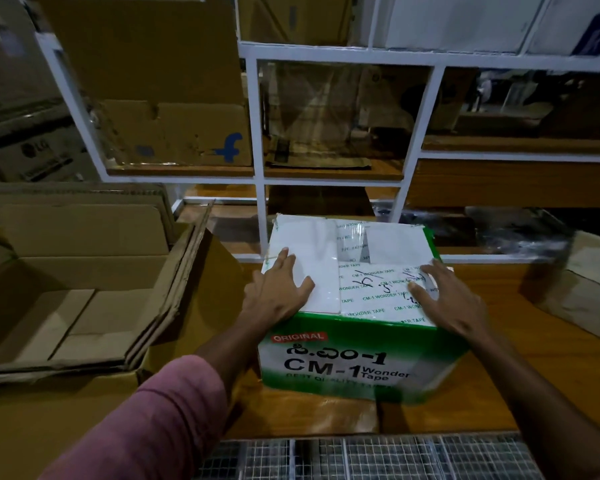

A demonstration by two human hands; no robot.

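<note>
Green: one box (361,362) beneath left hand (277,293), right hand (452,301).

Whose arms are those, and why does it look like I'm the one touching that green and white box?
Those are a person's own arms. The person wears a small camera on the head that looks forward and down, so you see what they see. There is only this one picture. The left hand and the right hand lie flat, fingers spread, on top of a taped green-and-white cardboard box printed CM-1 Wonder Tape. Nothing is gripped; the hands just rest on its lid. The box stands on an orange-brown wooden table. To its left sits an open brown cardboard carton. Behind stands a white metal shelf rack with more brown boxes.
</note>
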